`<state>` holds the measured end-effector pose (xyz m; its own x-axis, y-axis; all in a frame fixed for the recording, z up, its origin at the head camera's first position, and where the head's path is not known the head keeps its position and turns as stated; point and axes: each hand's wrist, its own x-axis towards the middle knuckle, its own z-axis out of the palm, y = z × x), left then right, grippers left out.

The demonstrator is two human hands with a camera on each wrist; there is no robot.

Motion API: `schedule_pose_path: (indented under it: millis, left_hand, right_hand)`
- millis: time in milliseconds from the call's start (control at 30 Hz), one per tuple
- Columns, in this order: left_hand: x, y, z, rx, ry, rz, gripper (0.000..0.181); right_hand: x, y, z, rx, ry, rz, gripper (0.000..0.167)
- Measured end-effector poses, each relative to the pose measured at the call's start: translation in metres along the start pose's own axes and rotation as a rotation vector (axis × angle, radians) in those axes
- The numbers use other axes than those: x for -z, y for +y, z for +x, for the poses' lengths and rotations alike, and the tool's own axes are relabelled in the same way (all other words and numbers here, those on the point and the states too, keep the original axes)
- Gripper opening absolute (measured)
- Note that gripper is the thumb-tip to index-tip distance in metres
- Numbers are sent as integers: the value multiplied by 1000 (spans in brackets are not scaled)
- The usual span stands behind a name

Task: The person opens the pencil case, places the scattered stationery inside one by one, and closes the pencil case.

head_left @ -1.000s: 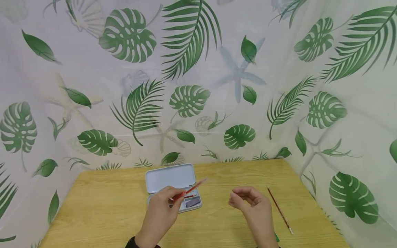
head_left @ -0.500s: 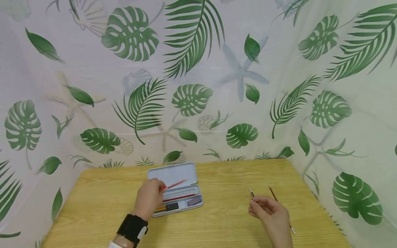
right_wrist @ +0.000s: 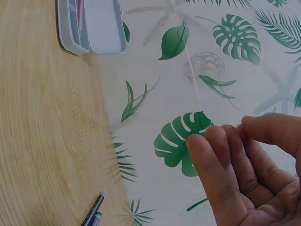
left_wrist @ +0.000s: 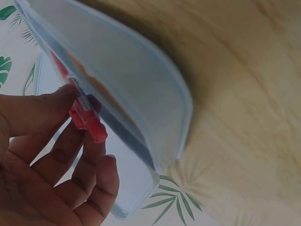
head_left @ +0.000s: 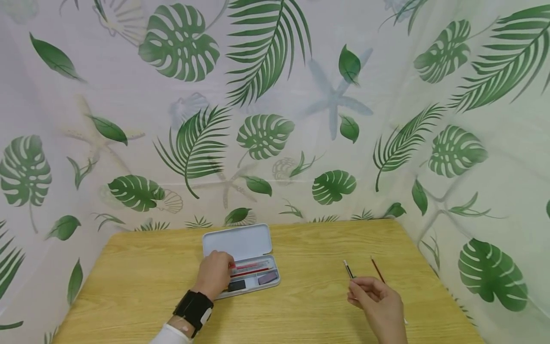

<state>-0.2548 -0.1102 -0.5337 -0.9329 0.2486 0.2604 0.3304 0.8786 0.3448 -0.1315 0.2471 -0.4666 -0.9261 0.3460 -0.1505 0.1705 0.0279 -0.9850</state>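
Note:
My left hand (head_left: 215, 276) is over the left part of a pale blue case (head_left: 278, 281) whose lid stands open. The left wrist view shows that hand (left_wrist: 61, 155) pinching a red pen (left_wrist: 82, 110) between thumb and fingers, its length reaching into the case. My right hand (head_left: 378, 303), fingers loosely curled, hovers at the right; in the right wrist view the hand (right_wrist: 249, 179) holds nothing. Near it on the table lie a black pencil (head_left: 348, 268) with a white end and a dark red pencil (head_left: 377, 268), both partly hidden by the hand in the head view.
In the case are a purple block (head_left: 268, 278), a black block (head_left: 237, 285) and a red pencil (head_left: 251, 273). A green-ended pen (right_wrist: 96, 219) lies beside the black pencil in the right wrist view. A leaf-print sheet (head_left: 296, 200) hangs behind the wooden table (head_left: 309, 306).
My left hand first moved left with the red pen, then lowered it into the case. My right hand moved right, uncovering the black pencil's end.

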Motion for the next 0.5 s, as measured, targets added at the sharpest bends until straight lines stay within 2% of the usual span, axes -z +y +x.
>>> schedule_pose_path:
  millis: [300,500]
  left_hand:
    - [-6,-5,1,-63,-10,29,16]
    - [-9,-7,0,-68,-2,31,19]
  right_hand:
    - [7,-2,1,-10,31,-13,18]
    - [8,-2,2,-23,20,-2,19]
